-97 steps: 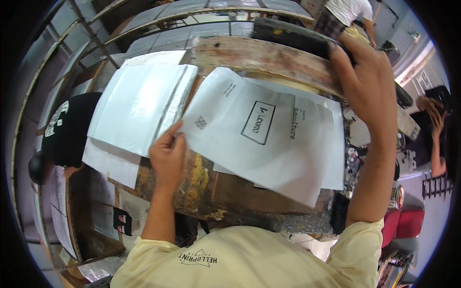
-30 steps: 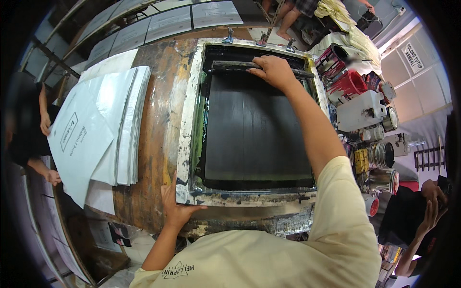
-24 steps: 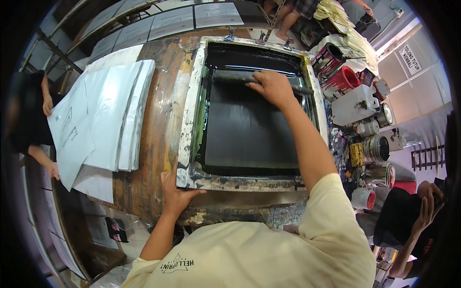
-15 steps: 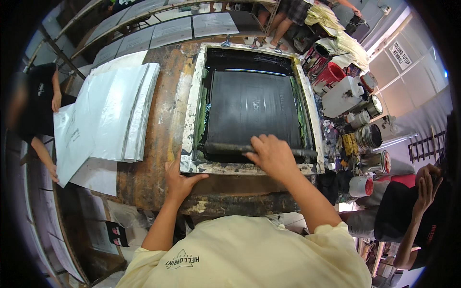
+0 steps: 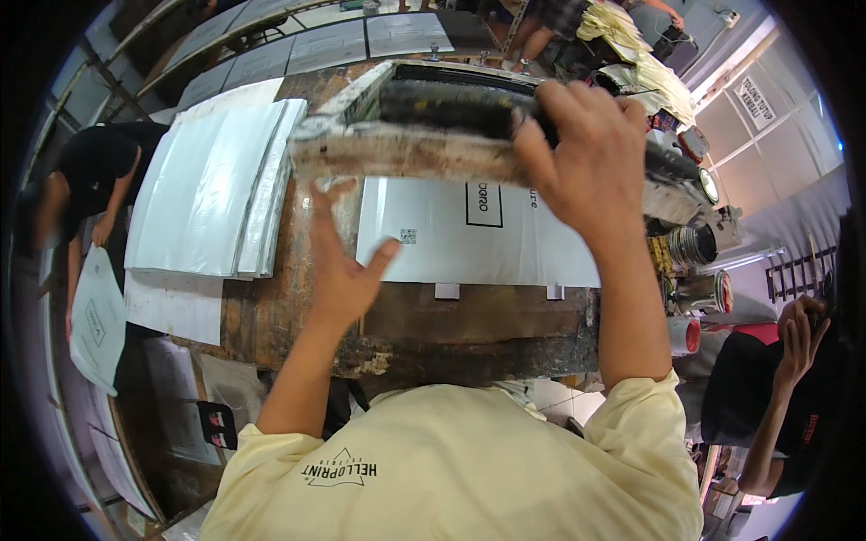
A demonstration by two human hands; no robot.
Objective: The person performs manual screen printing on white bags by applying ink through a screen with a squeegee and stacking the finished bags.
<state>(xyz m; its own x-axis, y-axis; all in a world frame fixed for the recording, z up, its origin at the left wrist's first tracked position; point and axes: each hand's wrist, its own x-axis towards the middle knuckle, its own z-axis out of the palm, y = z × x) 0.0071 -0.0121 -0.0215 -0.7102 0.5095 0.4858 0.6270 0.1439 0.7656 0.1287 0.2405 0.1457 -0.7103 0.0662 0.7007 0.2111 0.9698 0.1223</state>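
A screen-printing frame [image 5: 406, 153] is tilted up, its near edge raised off the table. My right hand [image 5: 591, 153] is closed around a dark, ink-covered squeegee [image 5: 442, 106] over the frame, its fingers partly hidden. My left hand [image 5: 341, 266], with thumb and fingers spread, is below the frame's near left corner; whether its fingertips touch the frame I cannot tell. Beneath the frame lies a white plastic sheet [image 5: 442, 257] with black print, its far part hidden. Two small pale tabs [image 5: 447, 291] show at its near edge.
White plastic sheets [image 5: 203, 189] are stacked at left. Beside them a co-worker [image 5: 99, 176] holds a printed sheet [image 5: 97, 320]. Cans [image 5: 693, 245] and a red-filled tub [image 5: 678, 335] stand at right, near another person [image 5: 767, 397]. Printed sheets [image 5: 327, 45] lie on a rack beyond.
The frame has swung up from flat, uncovering the printed sheet. My right hand has moved up and away with the squeegee. The co-worker has drawn a sheet off the stack.
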